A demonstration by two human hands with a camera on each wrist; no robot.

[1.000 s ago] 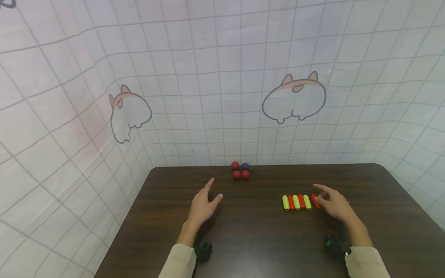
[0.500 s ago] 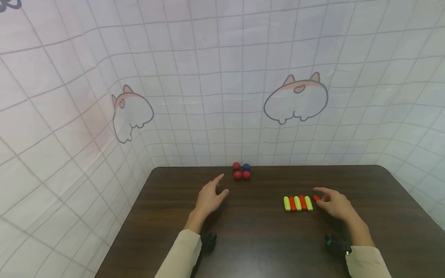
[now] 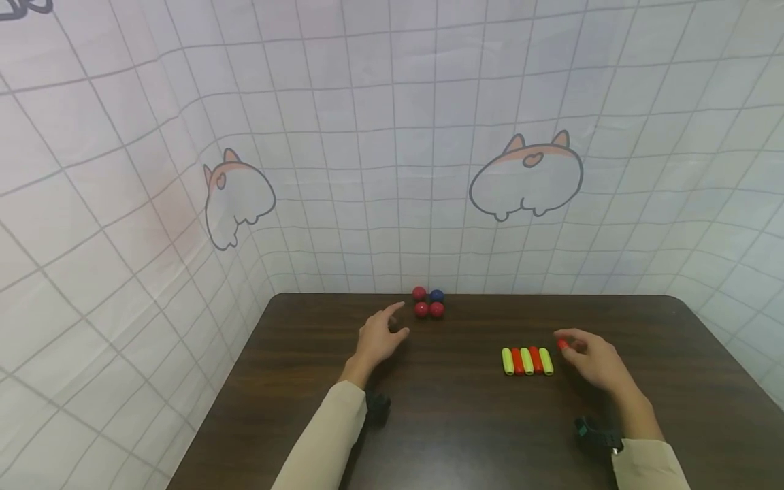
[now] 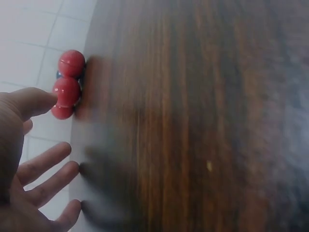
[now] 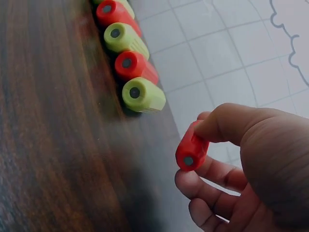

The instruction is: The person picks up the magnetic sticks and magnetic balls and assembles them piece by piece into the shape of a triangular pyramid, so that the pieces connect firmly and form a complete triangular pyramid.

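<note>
Between thumb and fingertips, my right hand [image 3: 594, 357] pinches a short red magnetic rod [image 5: 192, 147], a grey disc showing in its end. In the right wrist view it appears raised above the table. To its left lies a row of several rods, alternating yellow-green [image 3: 546, 361] and red [image 3: 536, 360], side by side. My left hand [image 3: 375, 337] hovers with fingers spread and holds nothing. Just beyond its fingertips sit red balls [image 3: 437, 309] and one blue ball [image 3: 437, 296] in a tight cluster. In the left wrist view the blue ball is mostly hidden behind the red balls [image 4: 66, 92].
The dark wooden table [image 3: 453, 422] ends at a back edge close behind the balls. A white grid-patterned cloth [image 3: 367, 170] hangs behind and at both sides. Each wrist carries a dark camera strap.
The right hand has picked up the red rod beside the row; earlier it lay on the table. My left hand has moved forward and right, closer to the balls.
</note>
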